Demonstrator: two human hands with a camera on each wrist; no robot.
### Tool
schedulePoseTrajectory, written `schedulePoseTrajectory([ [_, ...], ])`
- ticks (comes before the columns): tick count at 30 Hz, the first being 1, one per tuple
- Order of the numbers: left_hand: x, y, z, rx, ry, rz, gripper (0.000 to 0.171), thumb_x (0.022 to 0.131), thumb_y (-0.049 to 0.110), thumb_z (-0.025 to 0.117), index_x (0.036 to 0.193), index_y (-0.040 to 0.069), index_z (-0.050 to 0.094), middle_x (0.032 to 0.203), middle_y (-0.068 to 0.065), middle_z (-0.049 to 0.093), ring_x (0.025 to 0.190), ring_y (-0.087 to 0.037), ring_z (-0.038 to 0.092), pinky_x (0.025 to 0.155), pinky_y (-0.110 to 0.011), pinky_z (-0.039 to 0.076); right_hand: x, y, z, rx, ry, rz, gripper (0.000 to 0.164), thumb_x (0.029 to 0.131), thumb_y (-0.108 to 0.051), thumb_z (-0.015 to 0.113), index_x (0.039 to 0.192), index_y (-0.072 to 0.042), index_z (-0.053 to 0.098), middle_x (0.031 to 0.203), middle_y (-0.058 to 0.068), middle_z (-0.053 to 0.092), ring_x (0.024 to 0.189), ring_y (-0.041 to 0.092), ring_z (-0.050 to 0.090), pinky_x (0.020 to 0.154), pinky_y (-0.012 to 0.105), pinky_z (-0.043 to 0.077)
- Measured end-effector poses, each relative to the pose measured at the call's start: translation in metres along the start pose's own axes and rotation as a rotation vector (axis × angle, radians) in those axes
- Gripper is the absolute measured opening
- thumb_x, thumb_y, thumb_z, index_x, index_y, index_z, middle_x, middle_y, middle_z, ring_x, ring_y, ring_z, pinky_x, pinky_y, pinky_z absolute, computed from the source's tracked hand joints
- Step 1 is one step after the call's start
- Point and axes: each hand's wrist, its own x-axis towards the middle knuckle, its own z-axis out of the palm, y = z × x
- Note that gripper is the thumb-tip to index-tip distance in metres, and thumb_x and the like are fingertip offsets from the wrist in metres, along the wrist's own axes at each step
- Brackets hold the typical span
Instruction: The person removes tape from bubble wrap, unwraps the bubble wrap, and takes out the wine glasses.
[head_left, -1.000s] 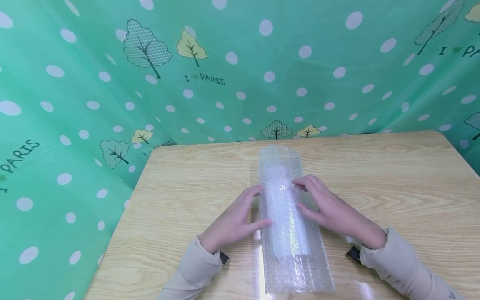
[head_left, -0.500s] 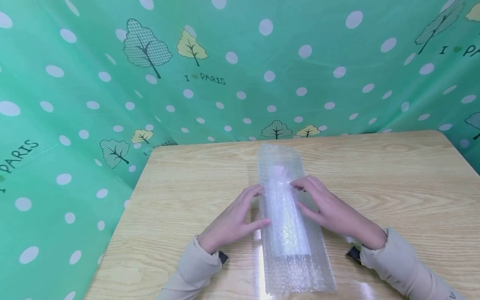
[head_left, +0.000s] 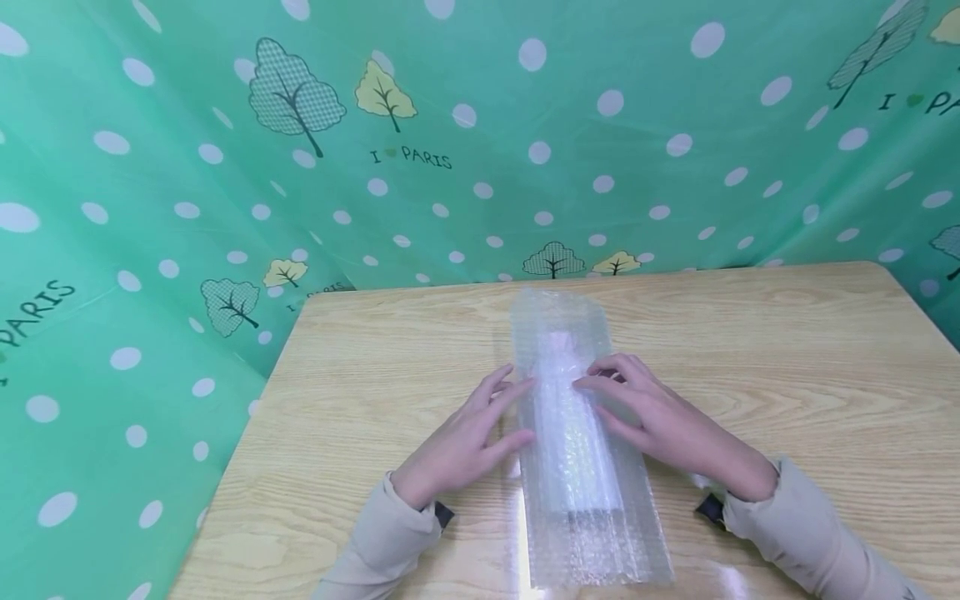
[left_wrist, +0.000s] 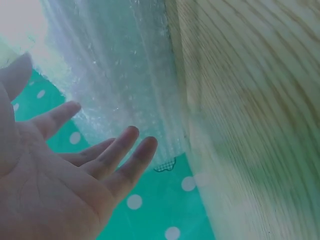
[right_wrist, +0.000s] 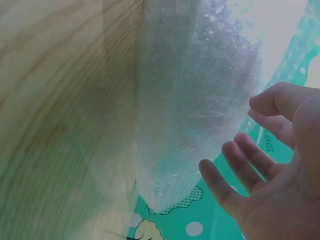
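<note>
Right hand [head_left: 654, 410] by bubble wrap [head_left: 576, 467], long axis pointing away.

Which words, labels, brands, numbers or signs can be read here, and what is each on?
"I (heart) PARIS": green backdrop, left of centre in the head view.
"PARIS": same backdrop, left edge; its start is cut off.
"I (heart) PA": same backdrop, right edge, cut by the frame.
Lettering by the table's back left corner, and in the right wrist view: too small or blurred.
Bubble wrap: none readable.
</note>
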Motion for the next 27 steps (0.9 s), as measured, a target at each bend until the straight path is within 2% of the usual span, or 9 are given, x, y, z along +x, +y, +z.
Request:
schedulePoseTrajectory([
  [3, 0.000, 0.001, 0.000, -0.006, 0.002, 0.006, 0.063, 0.099, 0.060, 0.042, 0.156, 0.042, 0.021, 0.167, 0.000, 0.009, 0.134, -0.031, 0.048, 0.103, -0.057, 0.047, -0.001, 0.000, -0.001, -0.002, -0.009, 0.007, 0.044, 0.094, -0.011, 0.065, 0.136, -0.021, 0.058, 0.133, 0.005, 0.050, 0.120, 0.019, 0.050, 0.091, 0.040, 0.056],
  [7, -0.002, 0.002, 0.000, -0.005, 0.014, -0.003, 0.064, 0.100, 0.060, 0.040, 0.157, 0.037, 0.023, 0.167, -0.001, 0.009, 0.139, -0.033, 0.043, 0.105, -0.061, 0.044, -0.002, -0.003, -0.002, -0.004, -0.033, 0.055, 0.040, 0.098, -0.024, 0.064, 0.138, -0.021, 0.057, 0.136, 0.003, 0.048, 0.123, 0.019, 0.049, 0.095, 0.043, 0.055],
  [10, -0.003, 0.004, -0.001, 0.001, 0.020, -0.019, 0.066, 0.099, 0.062, 0.041, 0.157, 0.036, 0.023, 0.167, 0.001, 0.007, 0.136, -0.033, 0.046, 0.105, -0.062, 0.043, -0.004, -0.005, -0.002, -0.009, -0.049, 0.096, 0.045, 0.097, -0.034, 0.063, 0.139, -0.021, 0.056, 0.139, 0.003, 0.046, 0.126, 0.020, 0.048, 0.097, 0.046, 0.054],
  [14, -0.003, 0.005, 0.000, 0.023, 0.047, -0.007, 0.067, 0.099, 0.061, 0.042, 0.157, 0.033, 0.025, 0.167, 0.006, 0.010, 0.136, -0.027, 0.045, 0.108, -0.058, 0.042, -0.005, -0.007, -0.002, -0.026, -0.057, 0.110, 0.054, 0.094, -0.044, 0.065, 0.141, -0.021, 0.054, 0.142, 0.003, 0.044, 0.129, 0.023, 0.046, 0.099, 0.050, 0.053],
  [18, -0.003, 0.007, 0.000, 0.046, 0.072, 0.007, 0.069, 0.099, 0.062, 0.042, 0.157, 0.027, 0.029, 0.166, 0.008, 0.013, 0.148, -0.019, 0.027, 0.116, -0.053, 0.034, -0.005, -0.009, -0.003, -0.067, -0.059, 0.105, 0.066, 0.088, -0.056, 0.068, 0.141, -0.020, 0.052, 0.144, 0.006, 0.045, 0.130, 0.027, 0.045, 0.100, 0.055, 0.050],
  [20, -0.003, 0.009, -0.001, 0.047, 0.072, 0.005, 0.070, 0.099, 0.062, 0.041, 0.157, 0.025, 0.029, 0.166, 0.008, 0.014, 0.150, -0.017, 0.022, 0.119, -0.051, 0.029, -0.006, -0.011, -0.003, -0.088, -0.059, 0.110, 0.073, 0.084, -0.062, 0.068, 0.141, -0.019, 0.052, 0.145, 0.006, 0.045, 0.130, 0.029, 0.045, 0.100, 0.057, 0.049],
  [27, -0.004, 0.013, -0.003, 0.049, 0.072, 0.001, 0.070, 0.100, 0.061, 0.040, 0.157, 0.023, 0.027, 0.166, 0.005, 0.016, 0.151, -0.017, 0.021, 0.121, -0.050, 0.026, -0.006, -0.013, -0.003, -0.133, -0.050, 0.113, 0.083, 0.078, -0.071, 0.068, 0.140, -0.020, 0.052, 0.145, 0.007, 0.044, 0.126, 0.030, 0.049, 0.096, 0.057, 0.051],
])
